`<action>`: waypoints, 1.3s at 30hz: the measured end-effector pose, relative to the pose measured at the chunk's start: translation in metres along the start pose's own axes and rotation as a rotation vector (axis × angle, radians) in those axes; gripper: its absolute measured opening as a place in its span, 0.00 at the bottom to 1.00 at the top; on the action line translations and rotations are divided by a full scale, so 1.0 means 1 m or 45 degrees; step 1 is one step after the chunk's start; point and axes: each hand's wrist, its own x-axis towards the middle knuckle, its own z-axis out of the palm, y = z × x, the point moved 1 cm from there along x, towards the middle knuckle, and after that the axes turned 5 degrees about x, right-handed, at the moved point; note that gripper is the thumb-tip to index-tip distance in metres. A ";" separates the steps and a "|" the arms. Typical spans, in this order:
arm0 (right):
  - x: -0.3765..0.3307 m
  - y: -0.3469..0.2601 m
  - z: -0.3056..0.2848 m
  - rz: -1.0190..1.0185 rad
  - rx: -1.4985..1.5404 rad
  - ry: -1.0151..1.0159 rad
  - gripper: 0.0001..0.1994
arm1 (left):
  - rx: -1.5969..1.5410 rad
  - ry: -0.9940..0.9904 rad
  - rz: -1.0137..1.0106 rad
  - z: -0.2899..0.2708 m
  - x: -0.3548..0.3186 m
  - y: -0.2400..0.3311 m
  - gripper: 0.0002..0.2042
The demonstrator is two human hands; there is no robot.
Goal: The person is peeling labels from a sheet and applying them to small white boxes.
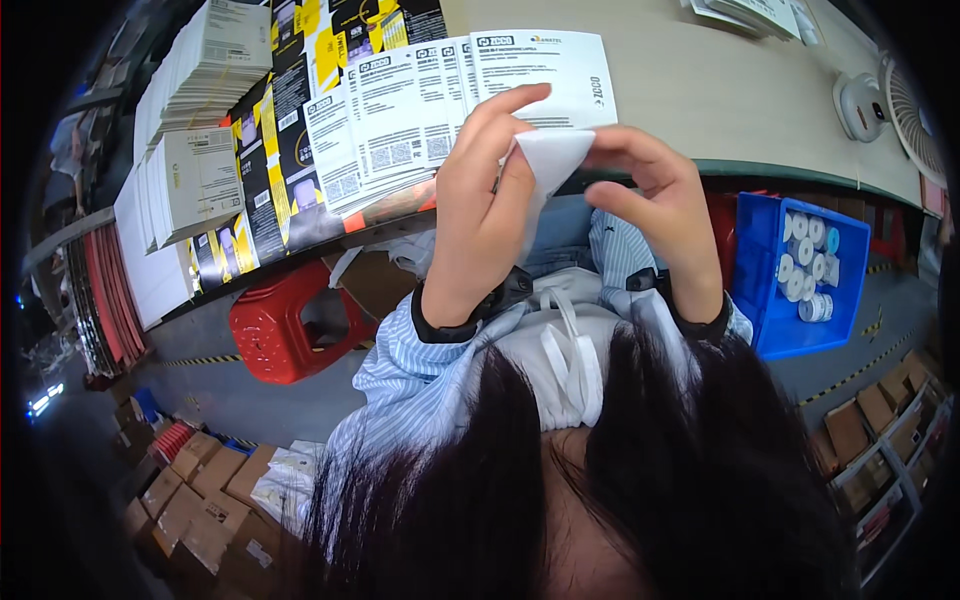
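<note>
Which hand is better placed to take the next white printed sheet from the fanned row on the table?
Probably the left hand: it overlaps the fanned sheets. The right hand is beside their far end and pinches the folded white paper, which both hands hold.

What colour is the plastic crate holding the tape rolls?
Blue plastic crate, right of the table, in the head view.

Both hands (570, 200) on a folded white paper sheet (548, 160) over fanned printed leaflets (420, 110).

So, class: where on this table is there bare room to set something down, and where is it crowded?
Bare table lies between the fanned white leaflets and the small fan. The end with card stacks and black-and-yellow flat boxes is crowded.
</note>
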 end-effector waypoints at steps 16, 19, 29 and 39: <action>-0.003 -0.013 -0.014 0.412 0.298 0.137 0.11 | 0.403 0.153 0.366 0.010 0.009 -0.008 0.10; 0.005 -0.016 -0.008 -0.103 -0.224 0.308 0.14 | 0.296 0.174 0.278 0.009 0.013 -0.009 0.08; 0.015 -0.002 -0.014 0.280 0.145 -0.058 0.10 | 0.221 0.057 0.259 0.007 0.008 -0.012 0.05; 0.013 0.001 -0.002 0.174 -0.005 0.135 0.13 | 0.032 0.204 0.089 0.001 0.005 -0.013 0.08</action>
